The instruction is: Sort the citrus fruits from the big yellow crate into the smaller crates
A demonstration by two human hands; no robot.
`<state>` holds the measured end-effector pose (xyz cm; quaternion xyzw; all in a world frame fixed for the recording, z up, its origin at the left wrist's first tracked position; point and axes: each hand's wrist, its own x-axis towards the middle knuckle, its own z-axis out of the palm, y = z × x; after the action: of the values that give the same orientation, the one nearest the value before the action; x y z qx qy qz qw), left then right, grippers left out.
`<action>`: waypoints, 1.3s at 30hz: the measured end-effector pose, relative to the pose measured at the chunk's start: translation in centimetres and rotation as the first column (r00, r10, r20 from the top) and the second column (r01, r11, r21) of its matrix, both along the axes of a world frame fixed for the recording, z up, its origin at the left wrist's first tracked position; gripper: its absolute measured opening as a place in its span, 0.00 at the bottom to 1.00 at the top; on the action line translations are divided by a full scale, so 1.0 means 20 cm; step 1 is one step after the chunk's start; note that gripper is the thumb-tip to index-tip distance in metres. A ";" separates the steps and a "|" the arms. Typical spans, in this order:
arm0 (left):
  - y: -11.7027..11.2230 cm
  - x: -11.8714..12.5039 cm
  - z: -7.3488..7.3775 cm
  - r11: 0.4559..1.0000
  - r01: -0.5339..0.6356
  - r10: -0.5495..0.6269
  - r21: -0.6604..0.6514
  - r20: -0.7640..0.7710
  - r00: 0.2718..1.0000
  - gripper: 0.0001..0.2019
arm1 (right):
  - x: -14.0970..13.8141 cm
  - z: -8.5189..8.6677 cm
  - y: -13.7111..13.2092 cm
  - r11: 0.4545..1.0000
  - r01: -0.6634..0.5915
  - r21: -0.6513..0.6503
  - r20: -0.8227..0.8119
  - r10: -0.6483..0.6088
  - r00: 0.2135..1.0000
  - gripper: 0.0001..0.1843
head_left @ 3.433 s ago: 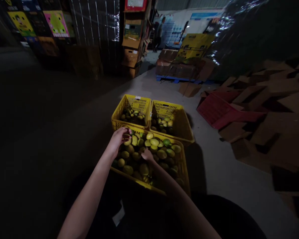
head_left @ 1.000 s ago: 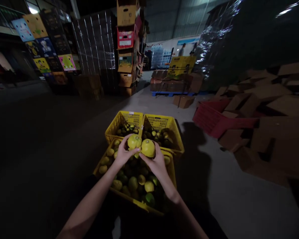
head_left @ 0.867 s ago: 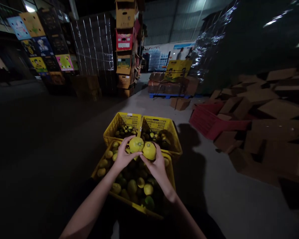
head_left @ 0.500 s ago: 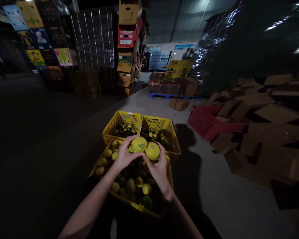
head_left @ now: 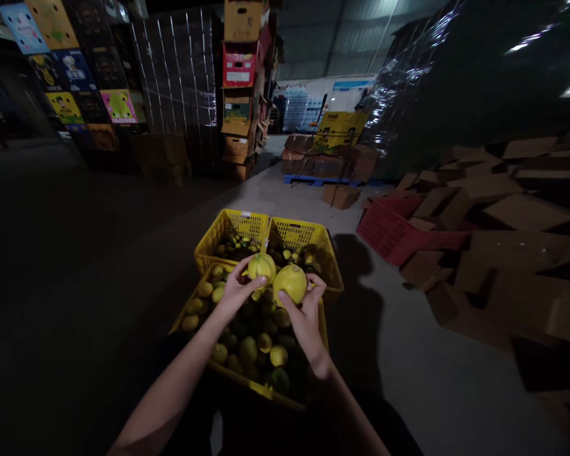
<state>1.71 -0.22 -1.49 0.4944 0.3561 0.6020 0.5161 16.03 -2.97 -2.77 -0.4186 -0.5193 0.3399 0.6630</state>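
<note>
Holding left fruit (head_left: pixel 261 267) in left grip (head_left: pixel 236 291), right fruit (head_left: pixel 291 284) in right grip (head_left: pixel 308 311); near crate (head_left: pixel 266 391) below: many unlifted; far-left crate (head_left: pixel 212 239), far-right crate (head_left: pixel 325 254) beyond: seemingly part-filled, dim.

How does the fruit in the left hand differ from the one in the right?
The left fruit shows greenish streaks; the right fruit looks more evenly yellow. The right fruit appears slightly bigger, while the left fruit sits a little higher in the picture. Both are roundish, one in the left hand, one in the right hand.
</note>
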 end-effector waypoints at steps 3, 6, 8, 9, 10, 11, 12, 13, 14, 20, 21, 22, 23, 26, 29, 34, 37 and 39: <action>0.01 0.00 0.01 0.944 0.207 -0.129 -0.257 0.293 0.948 0.25 | 0.00 0.03 0.01 0.969 -0.203 -0.142 -0.337 0.146 0.930 0.18; 0.01 -0.01 0.02 0.864 0.381 -0.163 -0.330 0.534 0.830 0.21 | 0.00 0.04 0.05 0.895 -0.382 -0.230 -0.539 0.210 0.816 0.19; 0.01 -0.03 0.03 0.829 0.425 -0.116 -0.364 0.632 0.766 0.20 | 0.01 0.03 0.09 0.857 -0.427 -0.287 -0.624 0.171 0.763 0.22; 0.01 -0.03 0.03 0.812 0.428 -0.077 -0.396 0.655 0.752 0.20 | 0.02 0.02 0.11 0.842 -0.444 -0.305 -0.677 0.136 0.723 0.21; 0.02 -0.04 0.03 0.795 0.424 -0.037 -0.433 0.664 0.747 0.20 | 0.02 0.00 0.12 0.830 -0.461 -0.314 -0.731 0.098 0.675 0.19; 0.02 -0.04 0.03 0.776 0.422 -0.004 -0.469 0.665 0.747 0.21 | 0.02 -0.01 0.14 0.819 -0.479 -0.317 -0.775 0.067 0.628 0.17; 0.03 -0.04 0.03 0.757 0.425 0.017 -0.496 0.665 0.747 0.21 | 0.02 -0.03 0.15 0.811 -0.493 -0.315 -0.810 0.041 0.585 0.15; 0.03 -0.04 0.04 0.739 0.439 0.024 -0.512 0.670 0.742 0.21 | 0.02 -0.04 0.16 0.810 -0.499 -0.309 -0.836 0.018 0.548 0.14; 0.03 -0.03 0.03 0.724 0.459 0.022 -0.515 0.682 0.731 0.21 | 0.01 -0.06 0.17 0.814 -0.496 -0.301 -0.855 0.000 0.518 0.13; 0.01 -0.01 0.03 0.706 0.553 0.019 -0.442 0.792 0.610 0.20 | 0.00 -0.06 0.18 0.839 -0.462 -0.288 -0.904 -0.079 0.420 0.09; 0.01 -0.01 0.03 0.713 0.548 0.021 -0.436 0.796 0.605 0.20 | 0.00 -0.06 0.17 0.832 -0.473 -0.289 -0.905 -0.077 0.418 0.09; 0.00 -0.01 0.03 0.721 0.541 0.021 -0.433 0.794 0.608 0.20 | 0.00 -0.05 0.17 0.826 -0.482 -0.292 -0.904 -0.073 0.422 0.08; 0.00 -0.01 0.03 0.727 0.535 0.015 -0.430 0.790 0.613 0.19 | 0.01 -0.05 0.17 0.824 -0.483 -0.297 -0.897 -0.067 0.437 0.07; 0.00 -0.03 0.02 0.733 0.541 -0.028 -0.412 0.777 0.628 0.20 | 0.01 -0.03 0.16 0.840 -0.456 -0.293 -0.851 -0.011 0.525 0.06; 0.00 -0.05 0.01 0.754 0.537 -0.057 -0.377 0.778 0.626 0.19 | 0.02 -0.01 0.15 0.821 -0.516 -0.244 -0.814 0.116 0.569 0.10; -0.01 -0.05 0.03 0.817 0.497 -0.140 -0.294 0.734 0.664 0.12 | 0.01 0.00 0.11 0.739 -0.642 -0.206 -0.792 0.260 0.553 0.24; -0.01 -0.05 0.03 0.832 0.484 -0.209 -0.273 0.653 0.727 0.15 | -0.01 -0.01 0.09 0.741 -0.655 -0.148 -0.745 0.351 0.567 0.23; -0.01 -0.06 0.03 0.832 0.484 -0.253 -0.273 0.589 0.767 0.17 | -0.01 -0.01 0.07 0.729 -0.678 -0.096 -0.705 0.431 0.563 0.22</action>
<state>0.52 -0.47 -0.92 0.2508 0.2107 0.5096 0.7956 15.76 -1.52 -3.04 -0.2005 -0.2960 0.7430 0.5657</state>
